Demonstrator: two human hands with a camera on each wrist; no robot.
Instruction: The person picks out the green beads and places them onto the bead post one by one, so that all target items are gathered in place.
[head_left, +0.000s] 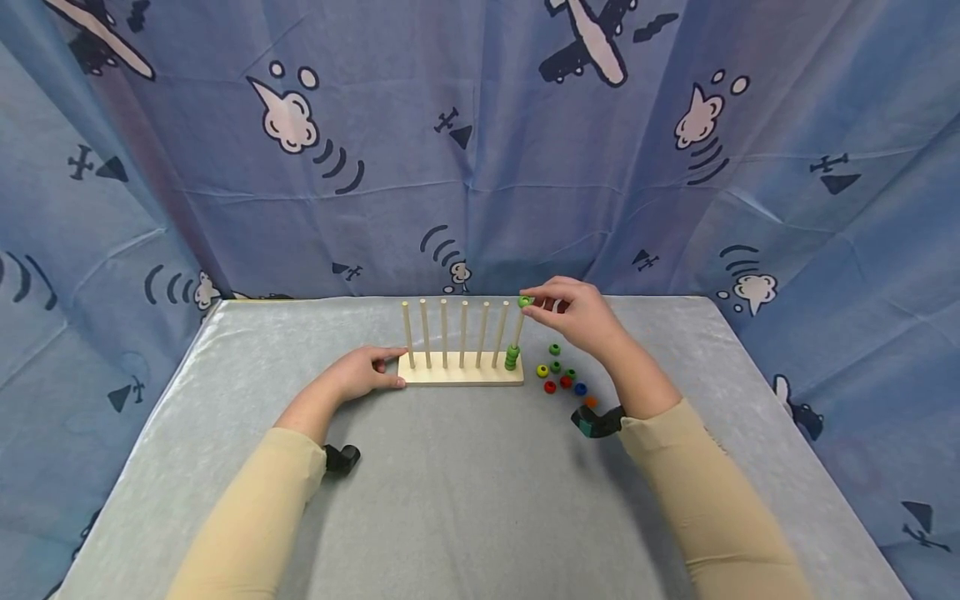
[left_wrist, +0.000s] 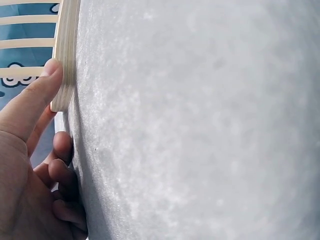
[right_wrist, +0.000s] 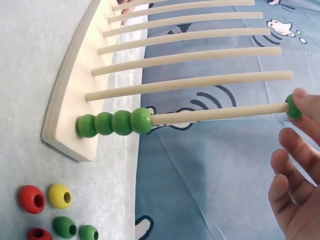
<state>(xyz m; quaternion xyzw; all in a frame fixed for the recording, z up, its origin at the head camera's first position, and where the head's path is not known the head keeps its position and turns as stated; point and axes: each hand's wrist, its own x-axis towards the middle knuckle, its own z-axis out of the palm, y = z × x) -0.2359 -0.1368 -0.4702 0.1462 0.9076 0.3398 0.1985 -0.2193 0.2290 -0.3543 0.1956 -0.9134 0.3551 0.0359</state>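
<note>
A wooden peg stand [head_left: 461, 377] with a row of upright pegs lies across the table. My left hand [head_left: 358, 373] grips its left end, thumb at the front edge and index finger toward the back; the left wrist view shows the thumb on the base [left_wrist: 66, 55]. At the top of the rightmost peg, my right hand [head_left: 576, 315] pinches a green bead [right_wrist: 294, 106] between thumb and index finger. The peg's tip meets that bead; how far it enters the hole is hidden. Several green beads [right_wrist: 114, 123] are stacked at the bottom of this same peg. The other pegs are bare.
Right of the stand lie loose beads: a yellow bead [head_left: 542, 371], red ones [head_left: 550, 387], green ones [head_left: 555, 349], a blue bead [head_left: 581, 389] and an orange bead [head_left: 590, 402]. A pale cloth covers the table [head_left: 450, 483]. A patterned blue curtain [head_left: 390, 125] hangs behind.
</note>
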